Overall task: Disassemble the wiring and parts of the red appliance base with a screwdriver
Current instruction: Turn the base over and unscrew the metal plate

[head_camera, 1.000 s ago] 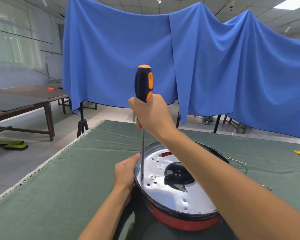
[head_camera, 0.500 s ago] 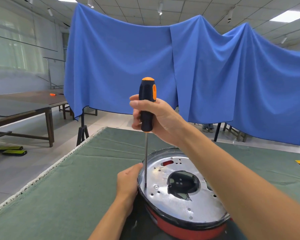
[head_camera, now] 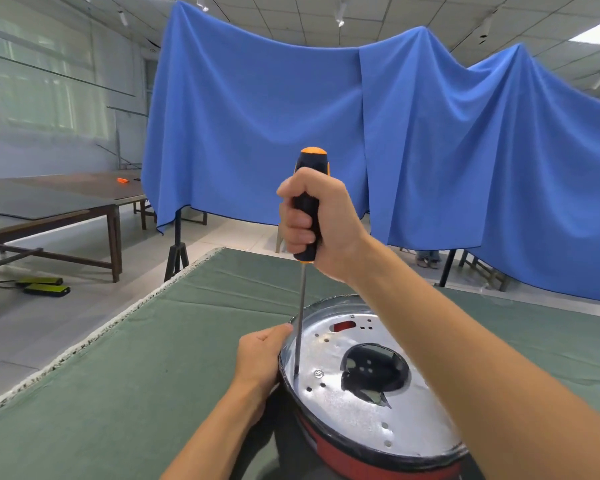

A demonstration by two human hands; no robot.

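Both hands were busy: my right hand (head_camera: 321, 223) gripped the upright screwdriver (head_camera: 307, 237), tip on the silver plate (head_camera: 357, 403); my left hand (head_camera: 260, 358) clasped the red base (head_camera: 343, 455) rim.

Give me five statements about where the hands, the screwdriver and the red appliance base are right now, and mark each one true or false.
1. The right hand grips the screwdriver by its black and orange handle. True.
2. The screwdriver lies flat on the green table cover. False: it stands nearly upright, tip down on the silver metal plate near its left edge.
3. The left hand holds the rim of the red appliance base. True.
4. The metal plate is solid all over. False: it has a large dark opening in the middle and small holes.
5. A blue cloth hangs behind the table. True.
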